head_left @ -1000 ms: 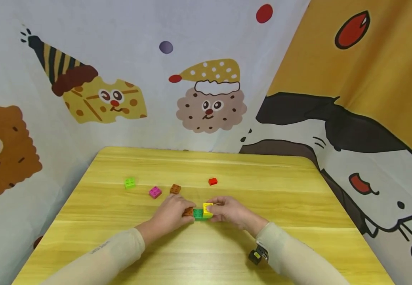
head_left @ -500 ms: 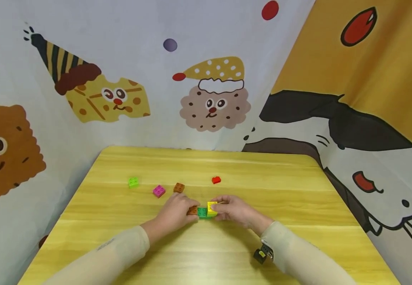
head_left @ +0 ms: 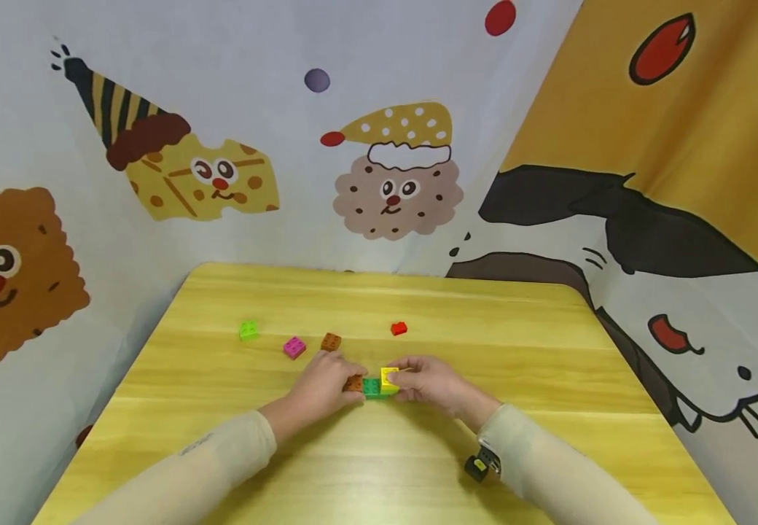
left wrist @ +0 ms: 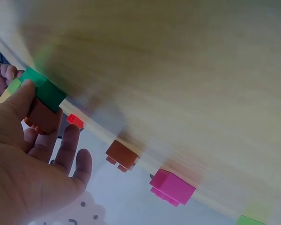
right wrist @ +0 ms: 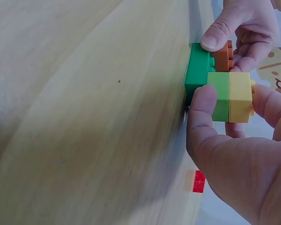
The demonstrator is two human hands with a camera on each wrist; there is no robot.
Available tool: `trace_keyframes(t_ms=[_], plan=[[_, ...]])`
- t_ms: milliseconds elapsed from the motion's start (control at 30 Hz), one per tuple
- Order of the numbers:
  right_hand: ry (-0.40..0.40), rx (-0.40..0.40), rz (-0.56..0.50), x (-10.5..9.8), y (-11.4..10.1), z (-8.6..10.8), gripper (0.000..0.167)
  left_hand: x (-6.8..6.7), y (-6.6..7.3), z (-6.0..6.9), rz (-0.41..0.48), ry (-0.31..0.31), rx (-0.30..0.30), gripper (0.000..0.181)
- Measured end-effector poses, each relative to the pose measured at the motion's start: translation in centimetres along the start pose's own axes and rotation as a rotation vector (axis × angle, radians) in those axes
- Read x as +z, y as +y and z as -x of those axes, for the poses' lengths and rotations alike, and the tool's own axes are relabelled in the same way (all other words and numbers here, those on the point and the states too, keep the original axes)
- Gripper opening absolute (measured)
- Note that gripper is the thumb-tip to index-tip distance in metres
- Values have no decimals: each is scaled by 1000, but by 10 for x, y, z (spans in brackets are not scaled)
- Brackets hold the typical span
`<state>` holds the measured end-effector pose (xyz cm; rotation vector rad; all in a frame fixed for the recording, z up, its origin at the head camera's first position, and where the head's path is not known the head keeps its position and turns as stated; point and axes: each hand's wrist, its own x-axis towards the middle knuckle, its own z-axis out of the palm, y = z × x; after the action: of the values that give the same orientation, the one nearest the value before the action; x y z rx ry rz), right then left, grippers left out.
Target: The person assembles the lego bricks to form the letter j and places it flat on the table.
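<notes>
A long green toy brick [head_left: 371, 388] stands on the table between both hands. On its left end sits a brown brick [head_left: 354, 383]. The left hand [head_left: 320, 383] grips this end, its thumb pressed to the green side in the left wrist view. At the other end, a light green brick [right wrist: 220, 96] sits under a yellow brick [head_left: 388, 376]. The right hand [head_left: 434, 384] pinches this stack, one fingertip near the green base and another at the yellow top. The fingers hide parts of the assembled bricks.
Loose bricks lie farther back on the wooden table [head_left: 484, 321]: lime green [head_left: 248, 331], magenta [head_left: 294, 348], brown [head_left: 331, 342] and small red [head_left: 399, 329]. A cartoon-printed cloth [head_left: 254, 240] hangs behind. A small black device [head_left: 477, 468] is on the right wrist.
The head view has shifted slightly, moving the scene a little right in the frame. Both hands keep their holds on the joined bricks, and the loose bricks stay put.
</notes>
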<state>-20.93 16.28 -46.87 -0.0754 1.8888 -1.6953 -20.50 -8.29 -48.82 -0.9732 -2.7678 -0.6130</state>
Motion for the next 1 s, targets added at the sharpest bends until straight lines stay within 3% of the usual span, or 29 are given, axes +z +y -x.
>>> trace_keyframes(t_ms=[200, 367, 533, 800, 1000], plan=[[-8, -10, 14, 1, 3, -2, 47, 1, -1, 2, -2, -13, -28, 40], [-19, -27, 28, -1, 1, -1, 50, -1, 1, 1, 4, 15, -21, 38], [-33, -40, 83, -7, 0, 1, 53, -2, 4, -1, 3, -5, -23, 39], [-1, -67, 125, -19, 0, -7, 56, -2, 5, 0, -1, -15, -53, 41], [-22, -138, 293, -26, -14, -22, 48, -2, 5, 0, 2, -18, -45, 41]])
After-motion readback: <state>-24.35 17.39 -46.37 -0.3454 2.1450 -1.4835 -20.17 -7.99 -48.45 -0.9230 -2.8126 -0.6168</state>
